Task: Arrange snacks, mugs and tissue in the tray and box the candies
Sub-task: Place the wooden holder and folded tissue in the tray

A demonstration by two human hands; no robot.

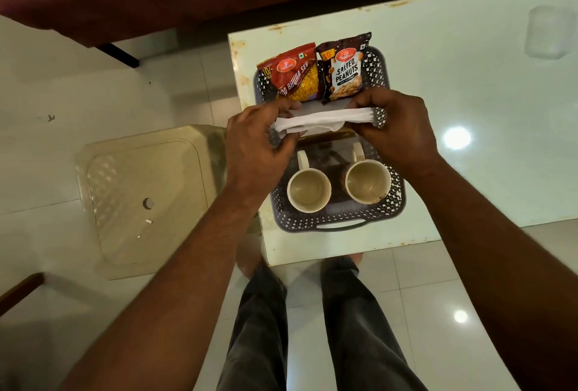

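So the tissue stack (pixel 325 120) is pinched at both ends here. The left hand (pixel 256 143) is curled round the left end and the right hand (pixel 395 127) grips the right end. It hangs over the middle of the tray (pixel 341 225), which sits on the worktop (pixel 469 77).

That middle strip is the only free spot. The 2 snacks, the red sev packet (pixel 294 77) and the peanuts packet (pixel 344 74), fill the far end side by side. The 2 mugs, left mug (pixel 308 192) and right mug (pixel 367 182), sit at the near end with their handles pointing far. There's something brownish right under the tissue, maybe a holder, can't tell for sure.

My take on doing this bit well: keep the stack level and squeezed evenly so the sheets don't fan out. Lower it straight down between packets and mugs, then release both ends together. Main risk imo is clipping the mug handles or dragging the packets' near edges. No candies in sight, so boxing them looks not yet done.
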